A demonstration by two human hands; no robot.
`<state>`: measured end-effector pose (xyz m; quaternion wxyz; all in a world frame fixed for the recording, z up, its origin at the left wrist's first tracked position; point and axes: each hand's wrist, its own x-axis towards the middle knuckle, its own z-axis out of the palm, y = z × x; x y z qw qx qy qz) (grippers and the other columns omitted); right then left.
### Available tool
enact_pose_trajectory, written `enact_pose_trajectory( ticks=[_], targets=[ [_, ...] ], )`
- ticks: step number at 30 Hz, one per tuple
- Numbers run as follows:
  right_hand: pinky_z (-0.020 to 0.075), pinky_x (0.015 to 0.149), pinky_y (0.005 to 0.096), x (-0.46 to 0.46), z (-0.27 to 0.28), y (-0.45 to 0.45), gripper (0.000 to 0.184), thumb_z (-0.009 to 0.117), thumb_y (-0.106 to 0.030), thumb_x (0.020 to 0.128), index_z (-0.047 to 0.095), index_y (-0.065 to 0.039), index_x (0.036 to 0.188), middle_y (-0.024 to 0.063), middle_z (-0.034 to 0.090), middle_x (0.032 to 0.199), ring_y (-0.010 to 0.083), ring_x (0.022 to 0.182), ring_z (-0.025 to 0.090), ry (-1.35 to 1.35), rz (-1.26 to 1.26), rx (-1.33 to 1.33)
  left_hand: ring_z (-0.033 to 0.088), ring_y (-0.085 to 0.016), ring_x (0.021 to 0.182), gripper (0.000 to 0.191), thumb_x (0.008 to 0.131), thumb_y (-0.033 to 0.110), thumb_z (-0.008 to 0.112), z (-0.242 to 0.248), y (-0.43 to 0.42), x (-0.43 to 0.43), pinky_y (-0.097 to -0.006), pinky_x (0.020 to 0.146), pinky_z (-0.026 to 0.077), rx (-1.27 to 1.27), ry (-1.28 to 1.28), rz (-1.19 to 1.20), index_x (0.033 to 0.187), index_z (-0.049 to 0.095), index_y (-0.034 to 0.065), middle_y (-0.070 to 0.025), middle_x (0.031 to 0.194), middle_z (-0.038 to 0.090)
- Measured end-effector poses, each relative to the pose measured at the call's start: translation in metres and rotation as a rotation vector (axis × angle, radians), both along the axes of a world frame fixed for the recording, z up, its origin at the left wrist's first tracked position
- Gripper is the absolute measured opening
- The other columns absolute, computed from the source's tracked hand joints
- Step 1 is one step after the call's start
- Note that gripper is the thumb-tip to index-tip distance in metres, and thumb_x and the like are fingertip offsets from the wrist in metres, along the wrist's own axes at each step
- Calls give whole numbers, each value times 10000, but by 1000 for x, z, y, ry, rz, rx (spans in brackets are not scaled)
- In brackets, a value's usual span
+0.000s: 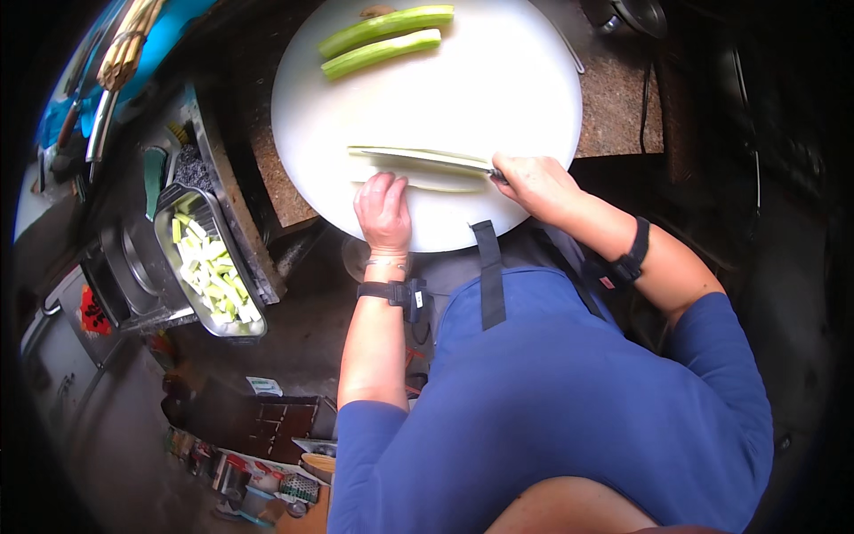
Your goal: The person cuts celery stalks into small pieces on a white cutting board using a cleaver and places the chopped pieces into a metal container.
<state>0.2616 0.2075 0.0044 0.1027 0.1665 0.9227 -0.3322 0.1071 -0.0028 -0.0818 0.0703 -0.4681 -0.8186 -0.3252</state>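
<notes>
My right hand (539, 187) is closed around the handle of a kitchen knife (427, 157), its blade pointing left along pale green vegetable pieces (444, 181) on a round white cutting board (427, 100). My left hand (384, 210) rests its fingertips on the near piece, just below the blade. Whether the blade has cut through is unclear. Two longer peeled green vegetable lengths (383, 41) lie side by side at the board's far left. A metal tray (163, 230) left of the board holds many cut green pieces (217, 274).
A brown speckled countertop (617, 117) supports the board. At the left stand a green brush or scrubber (155, 175), a dark scouring pad (192, 167) and metal pans (137, 260). A bamboo whisk-like bundle (127, 53) is at the upper left. Bottles and containers crowd the lower left.
</notes>
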Motion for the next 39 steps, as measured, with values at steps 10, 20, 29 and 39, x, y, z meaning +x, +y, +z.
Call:
enact_pose_trajectory(
  ticks=[10, 20, 29, 39],
  targets=[
    [518, 651, 446, -20, 29, -24, 103, 574, -114, 850, 506, -40, 871, 167, 629, 783, 357, 743, 646, 36, 74, 25, 607, -329, 921, 245, 701, -72, 653, -2, -3, 2, -417, 844, 481, 50, -34, 9, 909, 677, 55, -110, 941, 629],
    [520, 654, 450, -43, 24, -40, 106, 548, -96, 859, 492, -9, 884, 185, 617, 747, 367, 744, 644, 24, 98, 84, 603, -318, 926, 244, 685, -45, 648, -5, -6, 2, -418, 831, 483, 30, -49, 13, 909, 679, 44, -98, 960, 628],
    [528, 607, 435, -6, 47, -25, 77, 530, -67, 850, 490, -7, 876, 175, 628, 726, 349, 701, 658, -130, 91, 170, 601, -321, 926, 226, 687, -32, 661, -3, -4, 3, -421, 828, 483, 53, -46, 3, 898, 670, 50, -92, 933, 619],
    [514, 629, 458, 4, 18, -28, 96, 537, -74, 845, 476, -14, 889, 176, 630, 737, 366, 716, 652, -114, 29, 73, 617, -317, 880, 164, 697, 11, 735, -2, -5, 4, -405, 804, 501, -2, -46, -113, 842, 672, 54, -93, 900, 633]
  ],
)
